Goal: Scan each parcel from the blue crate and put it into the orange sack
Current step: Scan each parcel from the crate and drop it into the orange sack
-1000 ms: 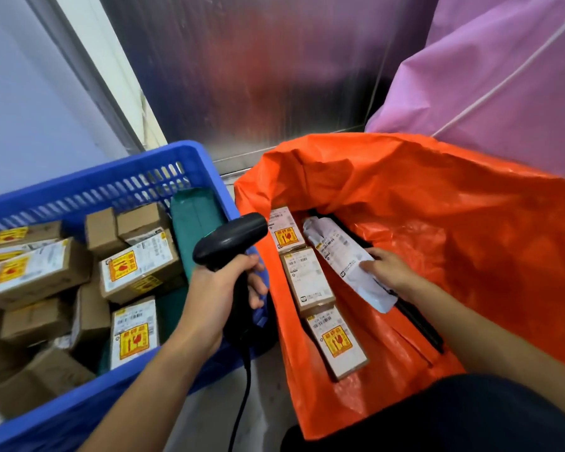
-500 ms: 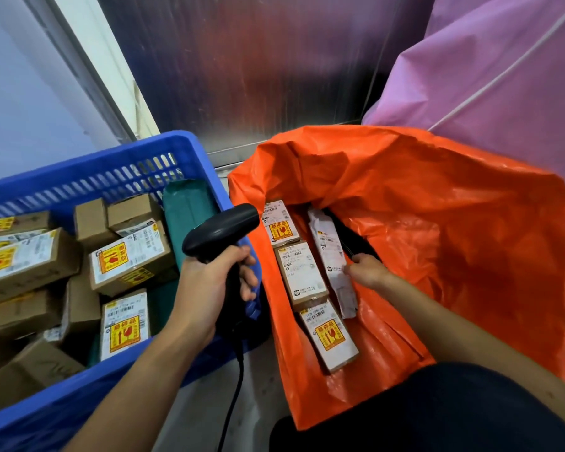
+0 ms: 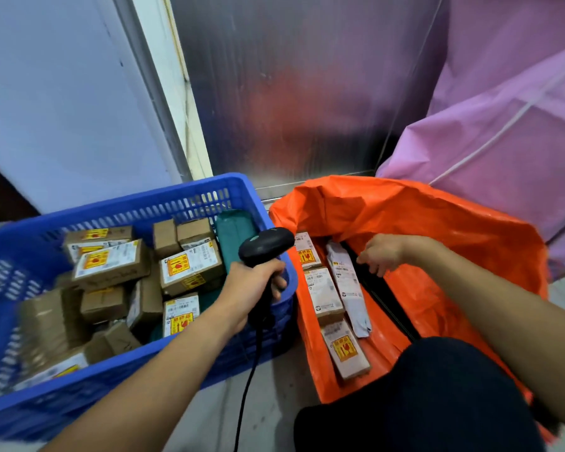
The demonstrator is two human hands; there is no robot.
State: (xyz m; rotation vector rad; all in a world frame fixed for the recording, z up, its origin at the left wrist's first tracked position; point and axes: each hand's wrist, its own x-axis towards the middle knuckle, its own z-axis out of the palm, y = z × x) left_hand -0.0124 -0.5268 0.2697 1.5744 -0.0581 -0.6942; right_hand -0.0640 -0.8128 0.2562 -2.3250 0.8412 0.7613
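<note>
Grey floor [image 3: 274, 386] separates blue crate [image 3: 190, 187] and orange sack [image 3: 437, 230]; left hand [image 3: 248, 285] grips scanner [image 3: 265, 244], right hand [image 3: 380, 252] hangs slack.

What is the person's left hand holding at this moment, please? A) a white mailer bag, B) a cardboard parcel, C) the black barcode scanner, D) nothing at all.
C: the left hand grips the black barcode scanner by its handle, above the near corner of the blue crate.
</note>
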